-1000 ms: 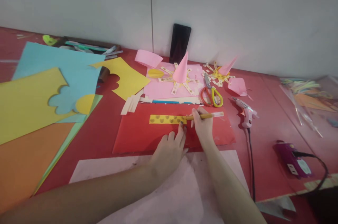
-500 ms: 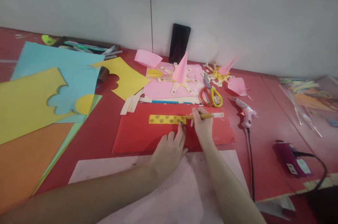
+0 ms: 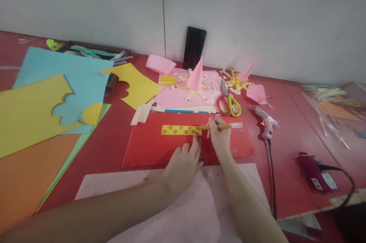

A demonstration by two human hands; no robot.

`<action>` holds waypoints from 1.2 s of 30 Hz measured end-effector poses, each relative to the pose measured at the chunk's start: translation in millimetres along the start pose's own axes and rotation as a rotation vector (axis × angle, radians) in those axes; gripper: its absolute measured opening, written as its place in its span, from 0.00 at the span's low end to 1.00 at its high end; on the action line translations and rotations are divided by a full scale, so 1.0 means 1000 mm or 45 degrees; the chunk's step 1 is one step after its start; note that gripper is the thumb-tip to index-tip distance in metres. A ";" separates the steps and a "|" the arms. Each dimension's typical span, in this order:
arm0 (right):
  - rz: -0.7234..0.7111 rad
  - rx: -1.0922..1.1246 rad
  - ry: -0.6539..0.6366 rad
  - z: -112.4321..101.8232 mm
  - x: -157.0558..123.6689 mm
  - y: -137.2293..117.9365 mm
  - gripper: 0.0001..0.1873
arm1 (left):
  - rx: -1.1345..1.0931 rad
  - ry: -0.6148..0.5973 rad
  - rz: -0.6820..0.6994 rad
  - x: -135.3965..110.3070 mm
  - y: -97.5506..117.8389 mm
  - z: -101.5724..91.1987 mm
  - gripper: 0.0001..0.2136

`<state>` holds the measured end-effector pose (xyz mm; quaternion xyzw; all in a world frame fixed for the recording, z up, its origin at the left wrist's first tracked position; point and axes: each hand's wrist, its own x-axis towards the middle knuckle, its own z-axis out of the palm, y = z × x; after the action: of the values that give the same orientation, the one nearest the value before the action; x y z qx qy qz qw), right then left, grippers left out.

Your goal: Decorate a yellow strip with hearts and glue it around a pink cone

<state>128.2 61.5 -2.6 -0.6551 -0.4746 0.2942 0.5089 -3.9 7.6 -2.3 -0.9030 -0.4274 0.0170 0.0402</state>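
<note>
A yellow paper strip (image 3: 174,130) with brown hearts along it lies flat on a red board (image 3: 148,151). My left hand (image 3: 184,163) rests over the board, fingers stretched out, with a fingertip pressing the strip near its right end. In my right hand (image 3: 220,138) is a golden-brown pen (image 3: 224,126) with a clear end, held in a writing grip. Its tip points left and meets the right end of the strip. Several pale paper strips (image 3: 141,114) lie at the board's upper left corner.
Behind the board are scissors (image 3: 229,102), a pink paper cone (image 3: 196,77) on a star-printed piece and a phone (image 3: 194,47) leaning on the wall. A glue gun (image 3: 267,123) and a purple socket box (image 3: 317,174) sit right. Coloured sheets (image 3: 31,113) cover the left.
The view has shifted very slightly. Both hands, the pen and the heart strip look the same as half a second ago.
</note>
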 end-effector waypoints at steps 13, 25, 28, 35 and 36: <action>0.016 0.067 -0.004 0.002 0.000 0.003 0.17 | 0.103 0.041 0.013 -0.001 0.000 0.002 0.22; 0.023 0.114 0.012 0.003 -0.002 0.006 0.17 | 0.164 0.059 0.029 0.000 0.001 0.006 0.23; -0.024 0.176 0.145 0.001 -0.001 0.006 0.15 | 0.171 0.073 0.011 -0.001 0.002 0.007 0.23; -0.205 0.259 0.160 -0.008 0.069 -0.004 0.16 | 0.155 0.186 -0.066 -0.001 0.006 0.015 0.23; -0.255 0.257 0.113 -0.006 0.087 -0.004 0.16 | 0.158 0.211 -0.073 -0.001 0.007 0.016 0.23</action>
<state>164.8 139.8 11.8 -0.5624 -0.4826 0.2588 0.6195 -0.2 3.5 -19.2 -0.8844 -0.4465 -0.0325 0.1318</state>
